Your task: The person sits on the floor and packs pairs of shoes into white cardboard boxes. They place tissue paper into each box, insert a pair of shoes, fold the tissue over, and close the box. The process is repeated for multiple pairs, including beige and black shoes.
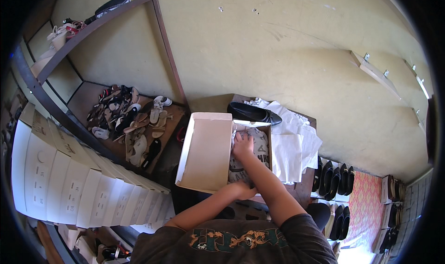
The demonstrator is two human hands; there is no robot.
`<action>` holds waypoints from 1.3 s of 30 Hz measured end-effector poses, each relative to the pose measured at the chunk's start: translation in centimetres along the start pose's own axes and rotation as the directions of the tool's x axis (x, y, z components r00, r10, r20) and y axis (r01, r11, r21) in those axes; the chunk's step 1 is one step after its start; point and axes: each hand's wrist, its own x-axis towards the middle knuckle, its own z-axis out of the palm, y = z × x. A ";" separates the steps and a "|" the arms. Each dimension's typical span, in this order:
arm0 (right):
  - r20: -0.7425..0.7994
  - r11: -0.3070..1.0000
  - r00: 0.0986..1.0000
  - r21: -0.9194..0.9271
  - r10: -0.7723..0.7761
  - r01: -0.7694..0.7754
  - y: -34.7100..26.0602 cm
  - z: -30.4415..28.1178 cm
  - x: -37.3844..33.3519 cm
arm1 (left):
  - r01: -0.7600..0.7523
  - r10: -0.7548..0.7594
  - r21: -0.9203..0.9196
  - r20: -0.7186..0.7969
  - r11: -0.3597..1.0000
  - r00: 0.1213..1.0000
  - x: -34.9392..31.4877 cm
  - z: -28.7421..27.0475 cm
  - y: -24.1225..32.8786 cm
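Observation:
An uncovered shoebox stands on the table in front of me, lined with grey printed wrapping. My right hand reaches into it and presses on the wrapping at the left side, fingers apart. Lower down, my left hand grips the box's near edge, partly covered by my right forearm. Against the box's left side rests its lid, brown inside face up. A black shoe lies just behind the box. Whatever is under the wrapping is hidden.
White paper sheets spread to the box's right. Stacked white shoeboxes rise at left, beneath a shelf frame. Sandals pile up on a board behind them. Pairs of black shoes line the right side.

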 end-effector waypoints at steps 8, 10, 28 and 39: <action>0.035 0.991 0.993 0.080 -0.113 0.110 1.8 -1.5 0.2 | 0.073 -0.078 0.034 0.185 0.997 0.980 0.8 -0.2 0.1; 0.029 0.986 0.987 0.062 -0.157 0.155 2.6 -2.4 -0.7 | 0.048 -0.052 0.086 0.044 0.995 0.998 -1.2 -0.7 1.7; -0.037 0.942 0.992 -0.319 -0.121 0.103 0.5 1.5 -2.5 | -0.009 -0.004 0.136 0.090 0.991 0.996 0.0 0.3 0.0; -0.105 0.996 0.991 -0.034 -0.085 0.082 0.8 0.4 -1.2 | 0.123 -0.130 0.483 -0.020 0.867 0.991 -3.3 -1.6 3.4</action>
